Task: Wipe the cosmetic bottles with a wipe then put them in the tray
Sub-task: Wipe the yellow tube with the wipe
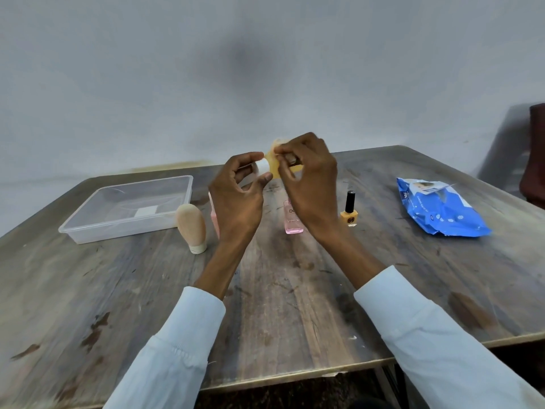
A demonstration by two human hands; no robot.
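Raised between both hands, a yellow bottle (272, 168) is pinched at its white cap by the left hand (239, 199) and gripped by the right hand (306, 184).

You face plain indoor room, kind unclear: bare grey wall (265, 69) across upper frame, worn stained wooden table (280, 305) below, dark chair (535, 154) far right.
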